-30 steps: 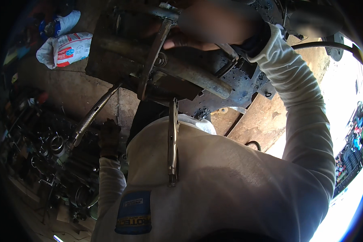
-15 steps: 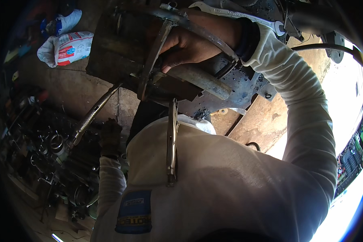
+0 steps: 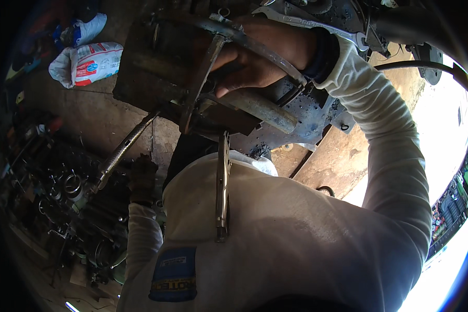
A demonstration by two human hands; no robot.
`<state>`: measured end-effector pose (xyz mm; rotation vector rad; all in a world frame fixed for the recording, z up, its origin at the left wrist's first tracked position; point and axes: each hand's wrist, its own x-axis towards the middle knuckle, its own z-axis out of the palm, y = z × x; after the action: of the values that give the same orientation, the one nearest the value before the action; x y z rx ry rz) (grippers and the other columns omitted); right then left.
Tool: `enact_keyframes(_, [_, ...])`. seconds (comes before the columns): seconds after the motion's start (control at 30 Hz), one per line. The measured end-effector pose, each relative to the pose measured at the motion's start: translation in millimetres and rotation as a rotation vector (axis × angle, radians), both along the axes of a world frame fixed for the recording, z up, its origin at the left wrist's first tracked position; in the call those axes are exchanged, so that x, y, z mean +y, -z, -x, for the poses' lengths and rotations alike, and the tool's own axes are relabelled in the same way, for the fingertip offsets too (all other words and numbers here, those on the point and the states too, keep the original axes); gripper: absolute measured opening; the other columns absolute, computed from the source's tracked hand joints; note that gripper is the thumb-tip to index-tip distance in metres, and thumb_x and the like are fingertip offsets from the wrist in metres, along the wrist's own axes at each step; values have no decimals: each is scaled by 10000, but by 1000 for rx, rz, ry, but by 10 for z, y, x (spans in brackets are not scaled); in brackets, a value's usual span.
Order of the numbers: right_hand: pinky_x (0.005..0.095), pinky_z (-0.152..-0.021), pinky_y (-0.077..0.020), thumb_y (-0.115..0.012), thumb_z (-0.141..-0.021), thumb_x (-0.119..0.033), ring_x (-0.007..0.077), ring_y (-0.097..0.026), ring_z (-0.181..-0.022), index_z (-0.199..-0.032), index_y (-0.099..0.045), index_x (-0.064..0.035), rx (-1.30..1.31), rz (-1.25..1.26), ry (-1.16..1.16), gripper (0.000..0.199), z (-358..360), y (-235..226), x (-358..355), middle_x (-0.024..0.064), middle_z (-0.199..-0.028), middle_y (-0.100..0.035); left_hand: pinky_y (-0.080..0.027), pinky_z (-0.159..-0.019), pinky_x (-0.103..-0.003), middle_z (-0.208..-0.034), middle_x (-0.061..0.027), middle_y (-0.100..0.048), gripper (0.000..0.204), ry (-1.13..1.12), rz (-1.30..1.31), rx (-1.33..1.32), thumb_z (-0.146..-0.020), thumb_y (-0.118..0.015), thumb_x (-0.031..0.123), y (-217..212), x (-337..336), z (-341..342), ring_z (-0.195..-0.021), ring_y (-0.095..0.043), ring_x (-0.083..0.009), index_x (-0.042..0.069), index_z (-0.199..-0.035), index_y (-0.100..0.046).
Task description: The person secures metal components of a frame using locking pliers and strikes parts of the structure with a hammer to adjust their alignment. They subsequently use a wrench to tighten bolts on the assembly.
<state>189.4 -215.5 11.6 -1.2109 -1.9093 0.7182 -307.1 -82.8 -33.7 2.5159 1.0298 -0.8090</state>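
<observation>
My right hand (image 3: pixel 257 54) reaches into a dark welded metal frame with curved bars. Its fingers are curled behind an upright flat bar (image 3: pixel 205 78), where shadow hides the tips and whatever they grip. The thumb rests beside a short round metal tube (image 3: pixel 268 112). Below the frame, a narrow metal tool handle (image 3: pixel 222 187) points toward my torso. A textured metal handle (image 3: pixel 125 148) slants down from the frame's left side. My left hand (image 3: pixel 143 174) hangs low at the left in deep shadow, apart from the frame, its fingers unreadable.
A silver wrench (image 3: pixel 317 25) lies above my right wrist. A red-and-white bag (image 3: pixel 91 63) sits on the floor at upper left. Dark machine parts (image 3: pixel 88 208) crowd the lower left. A black hose (image 3: pixel 416 64) runs along the right.
My right hand has shifted slightly right, its thumb moving along by the tube. The frame and both handles appear slightly lower in the picture. My left hand looks almost unchanged.
</observation>
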Motion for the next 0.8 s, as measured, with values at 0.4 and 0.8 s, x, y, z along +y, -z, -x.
enact_keyframes(0.4, [339,-814,-503,-753,-800,-227,237,-633,-924,-1046,-675,-106,95,-44,-55,285,30,-32,18,58,-992,-666,-428,-984,-465,-1272,-259,-514,603,173,0,133,-835,-620,322,123,75,294,-1156,-514,-396,-51,-1284,-469])
enact_keyframes(0.8, [330,-847,-493,-723,-830,-214,231,-629,-954,-1064,-671,-106,119,66,-79,263,39,-35,16,56,-1010,-665,-494,-833,-436,-1030,-168,-600,319,489,-232,-94,-851,-607,173,45,38,241,-950,-589,-346,28,-1128,-544])
